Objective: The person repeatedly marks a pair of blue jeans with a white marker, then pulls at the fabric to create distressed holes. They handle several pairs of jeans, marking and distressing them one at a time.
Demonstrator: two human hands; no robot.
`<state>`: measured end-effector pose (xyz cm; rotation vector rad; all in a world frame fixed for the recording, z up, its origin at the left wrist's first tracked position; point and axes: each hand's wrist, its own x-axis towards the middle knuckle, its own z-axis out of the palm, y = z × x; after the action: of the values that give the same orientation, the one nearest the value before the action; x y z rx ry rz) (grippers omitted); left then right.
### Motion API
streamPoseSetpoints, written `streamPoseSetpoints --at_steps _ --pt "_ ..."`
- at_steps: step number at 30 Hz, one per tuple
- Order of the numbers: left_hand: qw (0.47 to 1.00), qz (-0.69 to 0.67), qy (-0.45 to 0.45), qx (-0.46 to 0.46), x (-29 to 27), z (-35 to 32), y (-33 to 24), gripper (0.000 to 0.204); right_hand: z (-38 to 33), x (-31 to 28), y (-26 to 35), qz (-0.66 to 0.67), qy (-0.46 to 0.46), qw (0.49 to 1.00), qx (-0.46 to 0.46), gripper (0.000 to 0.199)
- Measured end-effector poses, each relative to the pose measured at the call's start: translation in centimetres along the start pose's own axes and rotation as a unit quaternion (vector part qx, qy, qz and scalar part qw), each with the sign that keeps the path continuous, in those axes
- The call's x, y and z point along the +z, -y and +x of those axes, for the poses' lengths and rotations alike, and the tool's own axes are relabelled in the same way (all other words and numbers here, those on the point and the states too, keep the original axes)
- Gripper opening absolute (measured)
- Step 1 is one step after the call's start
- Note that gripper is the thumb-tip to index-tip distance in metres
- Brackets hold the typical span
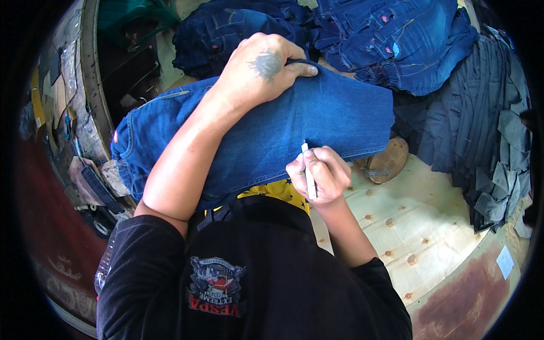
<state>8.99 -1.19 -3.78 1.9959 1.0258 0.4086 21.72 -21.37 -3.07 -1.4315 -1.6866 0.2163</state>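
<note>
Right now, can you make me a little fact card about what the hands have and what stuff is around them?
Left hand: pinches the far edge of the blue denim piece
Right hand: holds a slim pale tool, its tip at the denim; exact kind unclear
Past the denim: blue denim pile
Far right: dark grey cloth stack
Near edge of denim: yellow cloth with dark stars peeking out
Right of the right hand: pale wooden surface with knots

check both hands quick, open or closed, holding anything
Left hand: closed, pinching the upper edge of the blue denim garment.
Right hand: closed, holding a slim whitish tool.
</note>
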Motion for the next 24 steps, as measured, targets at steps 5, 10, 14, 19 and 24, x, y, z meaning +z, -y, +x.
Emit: streamPoseSetpoints --at_steps 5,10,14,19,24 --pt "0.999 -0.013 0.033 -0.04 -0.3 0.3 -0.1 0.028 1.9 -0.8 -0.2 0.024 0.007 1.0 0.018 0.015" --pt "0.997 -0.017 0.045 -0.052 -0.2 0.3 0.0 0.025 6.0 1.1 -3.3 -0.029 -0.002 0.999 0.012 0.015" --pt "0.998 -0.017 0.04 -0.051 0.0 0.3 0.3 0.024 7.3 2.4 -3.9 -0.022 -0.011 0.999 0.023 0.017" --pt "0.999 -0.005 0.031 -0.04 0.1 0.3 0.4 0.024 7.4 2.2 -3.6 -0.022 0.015 0.999 0.029 0.018" --pt "0.997 -0.006 0.041 -0.061 0.0 0.3 0.1 0.024 5.6 1.3 -2.7 -0.013 0.021 0.999 0.025 0.017"
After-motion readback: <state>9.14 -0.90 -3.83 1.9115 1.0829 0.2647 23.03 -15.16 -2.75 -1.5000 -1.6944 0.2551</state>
